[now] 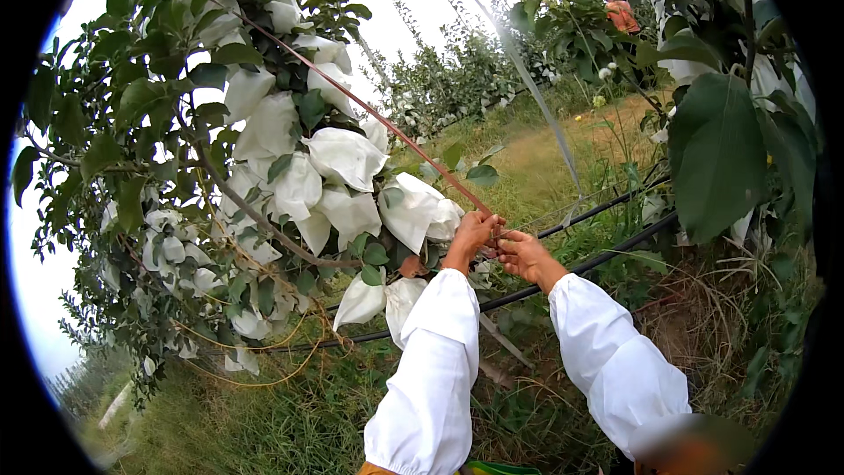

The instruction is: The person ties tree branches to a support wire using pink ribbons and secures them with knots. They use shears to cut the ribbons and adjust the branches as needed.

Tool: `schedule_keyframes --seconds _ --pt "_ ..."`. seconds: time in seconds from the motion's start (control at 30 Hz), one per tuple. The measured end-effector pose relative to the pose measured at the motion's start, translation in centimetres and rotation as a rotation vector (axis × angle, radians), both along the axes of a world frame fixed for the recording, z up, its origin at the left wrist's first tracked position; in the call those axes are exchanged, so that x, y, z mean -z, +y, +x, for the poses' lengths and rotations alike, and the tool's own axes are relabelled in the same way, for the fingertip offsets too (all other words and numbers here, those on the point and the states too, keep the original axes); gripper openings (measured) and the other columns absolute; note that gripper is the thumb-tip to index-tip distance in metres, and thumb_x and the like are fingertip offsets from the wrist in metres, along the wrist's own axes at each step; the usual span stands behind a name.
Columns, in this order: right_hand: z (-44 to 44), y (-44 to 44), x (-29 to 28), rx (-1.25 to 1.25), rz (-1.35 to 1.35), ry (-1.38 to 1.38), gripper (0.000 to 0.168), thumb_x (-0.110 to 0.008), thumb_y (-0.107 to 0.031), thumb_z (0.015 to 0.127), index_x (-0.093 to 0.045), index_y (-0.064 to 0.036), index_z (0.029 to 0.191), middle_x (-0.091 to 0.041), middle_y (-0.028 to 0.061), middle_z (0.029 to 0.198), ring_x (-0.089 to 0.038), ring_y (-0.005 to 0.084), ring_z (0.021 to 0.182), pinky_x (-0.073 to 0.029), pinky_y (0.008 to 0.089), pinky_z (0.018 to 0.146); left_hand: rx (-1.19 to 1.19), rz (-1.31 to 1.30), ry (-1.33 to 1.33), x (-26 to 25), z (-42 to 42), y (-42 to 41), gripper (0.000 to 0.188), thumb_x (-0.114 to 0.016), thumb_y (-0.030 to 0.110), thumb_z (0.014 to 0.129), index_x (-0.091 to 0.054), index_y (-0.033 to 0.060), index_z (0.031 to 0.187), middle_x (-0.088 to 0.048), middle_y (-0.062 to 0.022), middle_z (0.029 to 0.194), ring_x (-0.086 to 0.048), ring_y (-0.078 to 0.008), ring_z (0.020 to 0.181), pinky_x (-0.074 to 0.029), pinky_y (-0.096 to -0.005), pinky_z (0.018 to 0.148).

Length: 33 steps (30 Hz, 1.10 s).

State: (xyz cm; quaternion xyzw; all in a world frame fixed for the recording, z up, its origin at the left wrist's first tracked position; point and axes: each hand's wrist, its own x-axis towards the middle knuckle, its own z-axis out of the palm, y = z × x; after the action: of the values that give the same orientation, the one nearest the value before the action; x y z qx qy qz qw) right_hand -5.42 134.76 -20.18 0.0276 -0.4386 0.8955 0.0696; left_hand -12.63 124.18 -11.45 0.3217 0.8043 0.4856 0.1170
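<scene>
A reddish-brown flat strap (402, 135) runs taut from the upper left of the tree down to both hands. My left hand (469, 236) grips it near its lower end. Close beside it, my right hand (525, 258) pinches the strap's end, by a thin wire (544, 214); the exact knot or wrap between the fingers is too small to make out. Left of my hands hang several white fruit bags (347, 157) on the leafy fruit tree (158, 102), the nearest bag (443, 219) almost at my left wrist. White sleeve covers are on both forearms.
Two black hoses (630, 245) cross behind and below my hands. A pale plastic strip (537, 89) slopes down to the wire. A large leafy branch (719, 152) hangs close at right. Yellow cords (264, 384) loop under the tree. A person (621, 14) in orange stands far off.
</scene>
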Motion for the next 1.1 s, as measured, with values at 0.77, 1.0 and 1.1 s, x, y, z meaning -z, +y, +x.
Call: schedule_keyframes --seconds 0.77,1.0,1.1 --pt "3.5 0.7 0.3 0.284 0.165 0.327 0.014 -0.055 -0.018 0.091 -0.062 -0.006 0.087 -0.064 0.0014 0.078 -0.060 0.0117 0.064 -0.046 0.0259 0.055 -0.013 -0.013 0.398 -0.2 0.9 0.7 0.024 -0.058 0.024 0.091 -0.072 0.0043 0.095 -0.059 0.0005 0.070 -0.056 -0.0067 0.063 -0.042 -0.0257 0.052" --pt "7.2 0.6 0.7 0.505 1.153 0.548 0.011 -0.058 -0.010 0.078 -0.062 0.001 0.079 -0.058 0.0140 0.069 -0.056 0.0293 0.059 -0.042 0.0381 0.056 0.054 0.046 0.330 3.4 -1.1 -2.7 0.016 -0.064 0.013 0.086 -0.070 -0.0012 0.090 -0.061 -0.0004 0.074 -0.050 -0.0080 0.066 -0.042 -0.0277 0.061" --pt "8.5 1.5 -0.4 0.581 1.243 0.610 0.007 -0.058 -0.006 0.077 -0.056 0.000 0.073 -0.055 0.0112 0.067 -0.054 0.0254 0.062 -0.041 0.0365 0.057 0.119 0.305 0.238 2.4 1.4 -2.3 0.017 -0.059 0.012 0.089 -0.070 0.0009 0.097 -0.065 -0.0012 0.090 -0.055 -0.0083 0.077 -0.043 -0.0277 0.072"
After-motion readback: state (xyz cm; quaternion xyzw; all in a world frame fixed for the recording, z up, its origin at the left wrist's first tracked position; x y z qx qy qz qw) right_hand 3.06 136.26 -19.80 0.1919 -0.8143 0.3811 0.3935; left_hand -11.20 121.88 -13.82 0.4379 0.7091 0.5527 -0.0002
